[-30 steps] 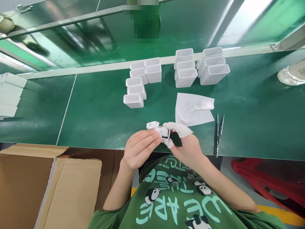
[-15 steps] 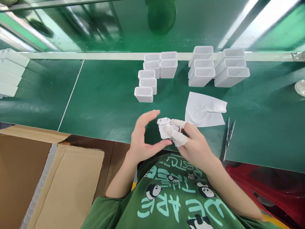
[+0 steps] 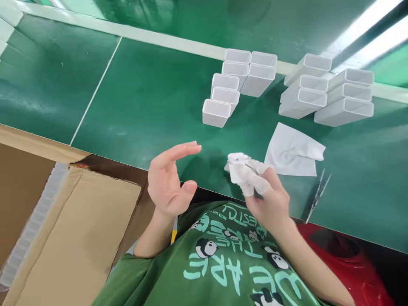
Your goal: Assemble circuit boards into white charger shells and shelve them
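My right hand [image 3: 266,193], with white finger cots on its fingertips, is closed around a small white plastic part [image 3: 236,165] just above the near edge of the green belt [image 3: 143,97]. My left hand [image 3: 168,180] hovers to the left of it, fingers spread and empty, palm turned toward the part. A group of short white rectangular sleeves [image 3: 225,95] stands on the belt beyond my hands. A second group of longer white sleeves [image 3: 325,95] lies to the right of them.
A white cloth [image 3: 295,151] lies on the belt right of my right hand, with tweezers [image 3: 317,195] beside it near the belt edge. An open cardboard box [image 3: 63,221] sits at my lower left. A red object [image 3: 350,263] is below the belt at the right.
My left hand has let go of the white part and moved away to the left, opening. My right hand keeps the part. The view has tilted and shifted left.
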`<state>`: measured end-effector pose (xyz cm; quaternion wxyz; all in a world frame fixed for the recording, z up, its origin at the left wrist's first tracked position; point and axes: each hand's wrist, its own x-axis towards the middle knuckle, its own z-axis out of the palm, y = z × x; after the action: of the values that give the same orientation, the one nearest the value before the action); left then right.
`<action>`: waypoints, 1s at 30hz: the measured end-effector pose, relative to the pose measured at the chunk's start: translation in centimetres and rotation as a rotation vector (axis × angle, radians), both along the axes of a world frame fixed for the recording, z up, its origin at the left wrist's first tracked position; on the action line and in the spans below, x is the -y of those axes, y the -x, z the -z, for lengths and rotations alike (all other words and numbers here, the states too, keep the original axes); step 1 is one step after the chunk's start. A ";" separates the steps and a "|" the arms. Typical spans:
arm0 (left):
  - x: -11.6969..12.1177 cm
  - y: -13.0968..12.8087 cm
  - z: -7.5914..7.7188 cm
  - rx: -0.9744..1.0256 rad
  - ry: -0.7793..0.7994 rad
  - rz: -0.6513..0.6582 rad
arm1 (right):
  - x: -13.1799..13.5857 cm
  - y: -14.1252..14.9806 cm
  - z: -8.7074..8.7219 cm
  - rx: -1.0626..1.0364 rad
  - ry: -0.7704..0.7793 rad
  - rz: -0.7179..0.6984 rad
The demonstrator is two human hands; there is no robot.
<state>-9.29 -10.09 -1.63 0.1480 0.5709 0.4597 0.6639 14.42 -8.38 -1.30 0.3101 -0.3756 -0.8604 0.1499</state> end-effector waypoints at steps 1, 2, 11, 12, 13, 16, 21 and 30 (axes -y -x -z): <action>0.1 0.0 0.1 -0.004 -0.003 0.008 | 0.0 0.4 0.4 -0.012 -0.015 0.019; 0.2 -0.1 0.2 -0.004 -0.010 0.020 | 0.0 0.7 0.8 -0.024 -0.026 0.035; 0.5 -1.7 0.8 0.013 0.042 0.233 | 0.7 1.2 -0.1 -0.415 0.414 0.064; 0.4 -2.0 0.6 0.004 0.022 0.264 | 1.0 1.4 -0.7 -0.586 0.623 0.075; 0.3 -2.4 0.3 -0.020 0.002 0.290 | 1.2 1.7 -1.3 -0.758 0.843 0.078; -0.2 -3.7 -0.7 -0.109 -0.066 0.333 | 1.4 2.3 -2.8 -1.101 1.375 0.031; -0.8 -5.2 -1.9 -0.180 -0.079 0.280 | 1.1 2.2 -3.1 -1.294 1.708 0.019; -1.1 -5.9 -2.3 -0.212 -0.013 0.278 | 1.3 1.6 -2.7 -1.361 1.722 -0.049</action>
<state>-3.34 -8.97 0.64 0.1854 0.6968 0.3852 0.5760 12.79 -9.68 1.37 0.3508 -0.2877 -0.1238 0.8825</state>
